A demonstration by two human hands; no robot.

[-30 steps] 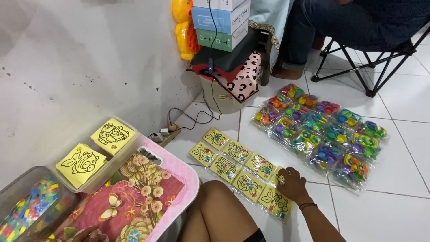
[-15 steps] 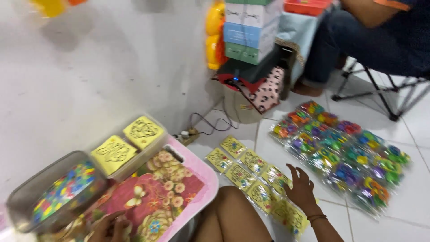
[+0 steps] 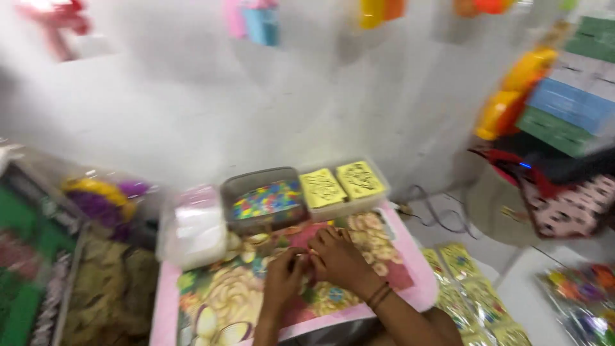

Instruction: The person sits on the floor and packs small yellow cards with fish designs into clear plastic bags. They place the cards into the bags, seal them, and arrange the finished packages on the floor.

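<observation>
Both my hands rest on a low pink table with a flower print (image 3: 211, 301). My left hand (image 3: 282, 282) and my right hand (image 3: 341, 259) meet fingertip to fingertip near the table's middle. The picture is blurred, so I cannot make out whether anything small sits between the fingers. Just beyond the hands stand a clear box of many-coloured beads (image 3: 264, 200) and a clear box holding two yellow picture cards (image 3: 343, 181). A white packet (image 3: 194, 229) lies at the table's far left.
Yellow flat packets (image 3: 462, 289) lie on the tiled floor to the right, with colourful packets (image 3: 580, 296) further right. A spotted bag (image 3: 570, 208), stacked boxes (image 3: 567, 106) and a cable (image 3: 435, 214) stand by the white wall. Bagged goods (image 3: 96, 195) fill the left.
The view has swung left. My right hand has left the yellow packets on the floor and come up onto the table, where it now meets my left hand.
</observation>
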